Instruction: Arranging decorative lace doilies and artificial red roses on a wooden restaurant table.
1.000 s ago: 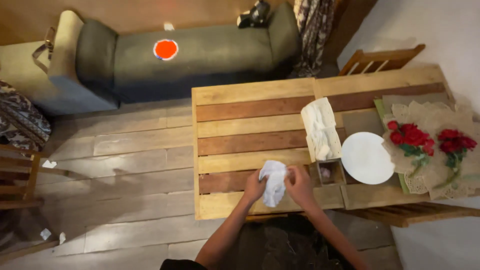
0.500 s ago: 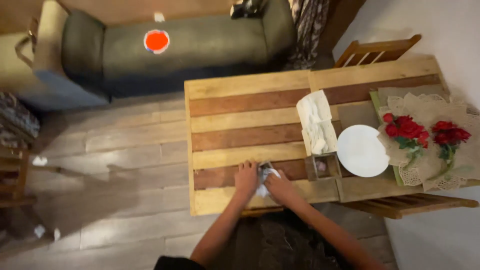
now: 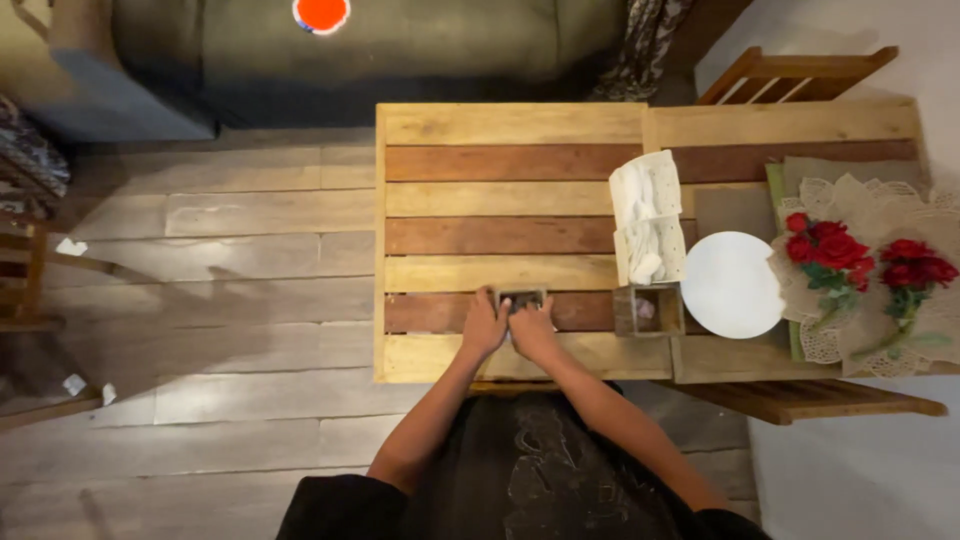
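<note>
Nearest, two hands meet at the near edge of the table (image 3: 500, 125): the left hand (image 3: 484, 326) and right hand (image 3: 533, 330) are both pressed around one small box (image 3: 522, 298), fingers curled against its sides, so they grip it between them. Only the box's dark top shows between the fingers; it sits on a reddish plank close to the near edge, and its visible top runs a little longer left to right, along the plank. Just right of the hands stands a second, similar box (image 3: 649, 309), open-topped, with something pale inside. Beside that lies one round white plate (image 3: 732, 284). Behind the second box, two white napkins (image 3: 648, 215) lie in a row, the pair's long axis running away from the person. Further right, two bunches of red roses (image 3: 866, 258) rest on lace cloth. Beyond the table, one grey sofa (image 3: 420, 45) carries one orange disc (image 3: 321, 13), and one wooden chair (image 3: 790, 75) stands at the far right corner.
</note>
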